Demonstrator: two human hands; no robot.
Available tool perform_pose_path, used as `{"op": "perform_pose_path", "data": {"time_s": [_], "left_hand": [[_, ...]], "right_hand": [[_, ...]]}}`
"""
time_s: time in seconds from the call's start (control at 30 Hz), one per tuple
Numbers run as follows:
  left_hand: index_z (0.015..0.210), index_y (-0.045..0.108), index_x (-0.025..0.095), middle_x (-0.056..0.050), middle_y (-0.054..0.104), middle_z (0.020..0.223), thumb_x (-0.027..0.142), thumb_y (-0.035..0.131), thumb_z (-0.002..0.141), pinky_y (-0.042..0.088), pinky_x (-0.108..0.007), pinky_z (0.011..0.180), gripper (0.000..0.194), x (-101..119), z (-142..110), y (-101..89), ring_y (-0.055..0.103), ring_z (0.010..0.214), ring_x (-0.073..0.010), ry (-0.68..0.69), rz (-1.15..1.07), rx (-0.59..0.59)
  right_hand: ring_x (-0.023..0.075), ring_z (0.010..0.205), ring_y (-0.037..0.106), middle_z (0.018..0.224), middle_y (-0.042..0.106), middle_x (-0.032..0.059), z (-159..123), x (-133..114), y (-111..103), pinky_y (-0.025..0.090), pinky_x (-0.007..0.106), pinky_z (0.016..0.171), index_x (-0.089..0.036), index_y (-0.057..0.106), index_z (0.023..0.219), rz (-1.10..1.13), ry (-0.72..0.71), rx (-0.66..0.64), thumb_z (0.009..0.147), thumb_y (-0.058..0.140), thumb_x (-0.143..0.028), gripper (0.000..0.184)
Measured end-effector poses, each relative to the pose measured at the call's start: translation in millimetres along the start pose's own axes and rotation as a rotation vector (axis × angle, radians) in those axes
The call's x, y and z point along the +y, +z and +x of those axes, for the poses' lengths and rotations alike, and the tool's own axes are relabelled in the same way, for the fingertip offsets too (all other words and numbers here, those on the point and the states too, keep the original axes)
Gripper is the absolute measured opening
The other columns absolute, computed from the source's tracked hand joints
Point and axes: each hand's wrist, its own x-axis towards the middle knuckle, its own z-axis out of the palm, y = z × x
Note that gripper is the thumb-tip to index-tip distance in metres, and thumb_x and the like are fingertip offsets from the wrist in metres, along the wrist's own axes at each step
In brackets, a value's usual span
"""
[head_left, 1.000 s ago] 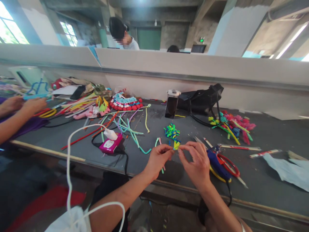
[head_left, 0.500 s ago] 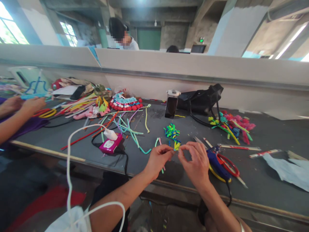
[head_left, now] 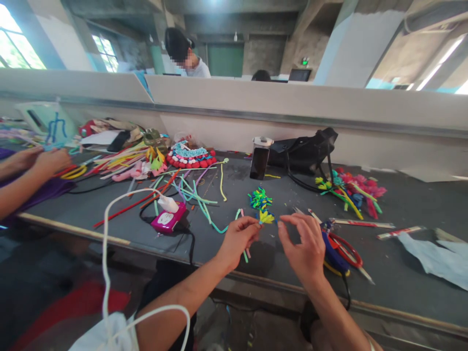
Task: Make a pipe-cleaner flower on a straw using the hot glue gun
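Note:
My left hand (head_left: 239, 239) pinches a small yellow pipe-cleaner tuft (head_left: 266, 217) just above the dark table (head_left: 402, 273). A short way to the right, my right hand (head_left: 304, 243) is off the tuft, with thumb and forefinger close together and the other fingers curled; whether anything is in the pinch I cannot make out. A green-and-yellow tuft pile (head_left: 260, 198) lies just behind the hands. Beside my right hand lie a blue glue gun (head_left: 334, 251) and red-handled scissors (head_left: 349, 249).
Loose pipe cleaners (head_left: 190, 192) spread over the table's left half near a pink device (head_left: 168, 219) with a white cable. A dark bottle (head_left: 260, 157), a black bag (head_left: 305, 151) and finished flowers (head_left: 351, 190) stand further back. Another person's hands (head_left: 40, 160) work at the far left.
My right hand has let go of the yellow tuft and moved slightly right. My left hand keeps the tuft, which is a little higher than before.

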Motion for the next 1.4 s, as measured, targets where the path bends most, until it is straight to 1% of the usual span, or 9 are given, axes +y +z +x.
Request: {"op": "perform_pose_path", "data": {"time_s": [0.13,0.27,0.5,0.57,0.63,0.77,0.93,1.1,1.4], "left_hand": [[0.077,0.063,0.013,0.002,0.056,0.056,0.03,0.064,0.075,0.011,-0.021,0.039,0.017,3,3,-6.8,0.029,0.038,-0.0027,-0.025,-0.089,-0.031],[0.075,0.06,0.013,0.0,0.059,0.063,0.03,0.065,0.076,0.012,-0.021,0.038,0.018,5,5,-13.1,0.032,0.039,-0.0026,-0.025,-0.183,-0.07],[0.083,0.061,0.012,0.0,0.059,0.063,0.035,0.065,0.079,0.016,-0.02,0.038,0.023,8,6,-16.8,0.034,0.039,-0.003,0.036,-0.179,-0.063],[0.083,0.061,0.012,0.0,0.059,0.063,0.035,0.065,0.079,0.016,-0.02,0.038,0.023,8,6,-16.3,0.034,0.039,-0.0029,0.038,-0.178,-0.065],[0.082,0.06,0.013,-0.001,0.06,0.065,0.034,0.065,0.08,0.016,-0.02,0.038,0.022,7,6,-14.9,0.034,0.039,-0.0027,0.039,-0.169,-0.07],[0.08,0.06,0.013,-0.001,0.061,0.065,0.035,0.065,0.079,0.015,-0.02,0.039,0.022,5,4,-9.4,0.034,0.04,-0.0023,0.05,-0.123,-0.067],[0.08,0.061,0.013,0.003,0.054,0.056,0.037,0.068,0.077,0.013,-0.019,0.039,0.025,3,1,-1.0,0.029,0.041,-0.0021,0.027,-0.057,-0.055],[0.082,0.061,0.014,0.005,0.05,0.052,0.039,0.07,0.075,0.013,-0.02,0.038,0.028,0,0,4.1,0.029,0.039,-0.0024,0.011,-0.02,-0.043],[0.08,0.063,0.014,0.004,0.05,0.051,0.04,0.072,0.072,0.015,-0.019,0.039,0.028,1,-2,4.5,0.032,0.042,-0.0037,0.005,-0.002,-0.033]], "right_hand": [[0.0197,0.087,0.06,0.088,0.066,0.0052,3,13,-11,0.047,0.037,0.086,-0.019,0.064,0.093,-0.055,0.043,0.032,0.088,0.059,-0.023,0.008],[0.0216,0.085,0.061,0.087,0.067,0.0068,2,34,-28,0.047,0.036,0.083,-0.018,0.066,0.094,-0.209,0.152,0.009,0.089,0.055,-0.033,0.019],[0.031,0.091,0.061,0.094,0.069,0.0133,-21,84,-60,0.045,0.044,0.083,-0.016,0.067,0.105,-0.586,0.303,-0.335,0.088,0.042,-0.053,0.047],[0.032,0.091,0.06,0.095,0.069,0.014,-29,93,-67,0.045,0.045,0.082,-0.016,0.067,0.104,-0.593,0.318,-0.379,0.088,0.04,-0.055,0.05],[0.0319,0.092,0.061,0.094,0.069,0.0136,-32,95,-70,0.045,0.046,0.083,-0.017,0.068,0.1,-0.554,0.312,-0.359,0.089,0.038,-0.055,0.05],[0.0288,0.093,0.061,0.094,0.069,0.0109,-26,77,-63,0.046,0.044,0.083,-0.018,0.068,0.098,-0.353,0.277,-0.193,0.09,0.044,-0.054,0.044],[0.0201,0.088,0.062,0.092,0.069,0.0056,-9,31,-39,0.048,0.036,0.084,-0.02,0.068,0.097,-0.021,0.155,-0.037,0.09,0.057,-0.036,0.02],[0.0197,0.094,0.061,0.095,0.067,0.0053,1,2,-16,0.047,0.038,0.088,-0.022,0.067,0.102,0.094,0.058,-0.021,0.088,0.062,-0.026,0.015],[0.0193,0.09,0.059,0.093,0.066,0.0045,6,-4,4,0.046,0.038,0.086,-0.021,0.07,0.094,0.111,0.086,-0.068,0.087,0.062,-0.025,0.011]]}}
